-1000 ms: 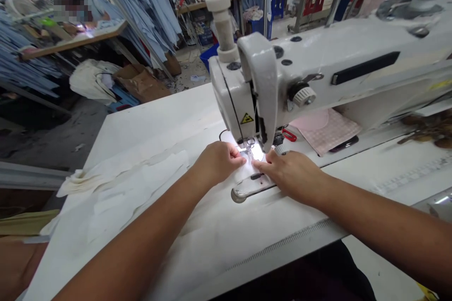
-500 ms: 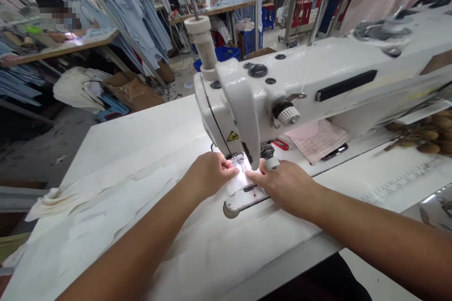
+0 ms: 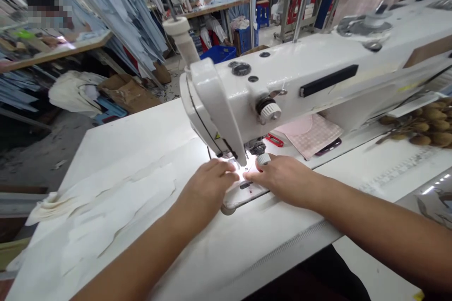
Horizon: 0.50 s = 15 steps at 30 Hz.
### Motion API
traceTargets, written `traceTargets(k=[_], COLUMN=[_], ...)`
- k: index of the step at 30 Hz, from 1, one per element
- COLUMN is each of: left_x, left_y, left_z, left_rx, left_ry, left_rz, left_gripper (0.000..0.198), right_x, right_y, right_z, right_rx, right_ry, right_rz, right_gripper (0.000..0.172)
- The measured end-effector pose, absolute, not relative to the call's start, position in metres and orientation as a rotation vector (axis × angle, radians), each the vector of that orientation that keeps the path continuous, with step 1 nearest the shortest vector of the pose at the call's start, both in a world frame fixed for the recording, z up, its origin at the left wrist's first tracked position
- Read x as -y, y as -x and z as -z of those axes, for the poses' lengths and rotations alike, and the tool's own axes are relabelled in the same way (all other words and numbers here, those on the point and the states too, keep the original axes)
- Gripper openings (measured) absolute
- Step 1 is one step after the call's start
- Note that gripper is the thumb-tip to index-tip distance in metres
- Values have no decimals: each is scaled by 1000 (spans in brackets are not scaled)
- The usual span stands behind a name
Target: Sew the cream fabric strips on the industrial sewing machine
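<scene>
A white sewing machine (image 3: 226, 103) stands before me, its lamp glaring on the needle area. My left hand (image 3: 212, 181) is closed just left of the needle, thumb and forefinger drawn together. From the other side comes my right hand (image 3: 284, 178), closed, its foremost fingertip low by the needle plate (image 3: 243, 195) and its knuckles beside the white tension knob (image 3: 263, 159). Between the fingertips the bright light washes out whatever lies there; any small white piece cannot be told from the plate. Flat white cloth pieces (image 3: 141, 193) lie on the table left of my hands.
Behind the needle are a red thread snipper (image 3: 273, 140) and a pink checked cloth (image 3: 312, 136) over a dark phone-like object (image 3: 328, 146). Brown round fruit (image 3: 431, 124) lies at right. A ruler strip (image 3: 293, 244) runs along the front edge. Other people work at tables behind.
The view has shifted, so the machine head sits further left. My left hand has turned slightly, its back more upward, and its fingers now cover more of the needle area. The right hand stays by the plate.
</scene>
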<state>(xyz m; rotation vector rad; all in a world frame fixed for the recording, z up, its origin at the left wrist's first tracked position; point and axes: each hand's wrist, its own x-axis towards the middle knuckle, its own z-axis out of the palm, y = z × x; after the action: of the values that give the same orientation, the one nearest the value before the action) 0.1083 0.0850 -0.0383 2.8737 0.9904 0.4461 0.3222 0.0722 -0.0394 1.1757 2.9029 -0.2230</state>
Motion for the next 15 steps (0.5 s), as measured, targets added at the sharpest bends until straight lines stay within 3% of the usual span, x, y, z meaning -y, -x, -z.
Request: traceTargets(k=[3, 15], left_x=[-74, -77], left_y=[-108, -106], left_z=[37, 36], left_rx=[-746, -622], left_ry=[-2990, -3026], left_rz=[-448, -555], left_gripper=[26, 22], right_x=[-70, -68], right_y=[-326, -325], right_z=[36, 31], right_rx=[-2940, -2922], right_ry=[-1108, -1112], right_rz=[172, 148], right_gripper=[43, 31])
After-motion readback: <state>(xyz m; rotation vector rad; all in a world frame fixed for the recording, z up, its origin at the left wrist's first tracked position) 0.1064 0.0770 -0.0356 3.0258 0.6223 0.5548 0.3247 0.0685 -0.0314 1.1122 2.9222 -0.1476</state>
